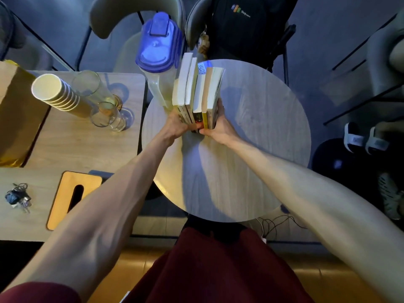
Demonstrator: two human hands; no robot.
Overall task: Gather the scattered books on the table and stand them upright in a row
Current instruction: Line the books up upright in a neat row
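Note:
Several books [197, 90] stand upright side by side on the round grey table [251, 136], spines facing me, page tops showing. My left hand [178, 125] grips the left side of the row at its base. My right hand [218, 125] grips the right side, fingers curled up along the outermost book. Both hands squeeze the row between them. The lower parts of the spines are partly hidden by my fingers.
A tall clear pitcher with a blue lid [158, 51] stands just left of the books. On the wooden table at left are stacked paper cups [55, 92], two glasses [107, 114], a wooden tissue box [72, 197] and keys [18, 197]. Chairs stand behind.

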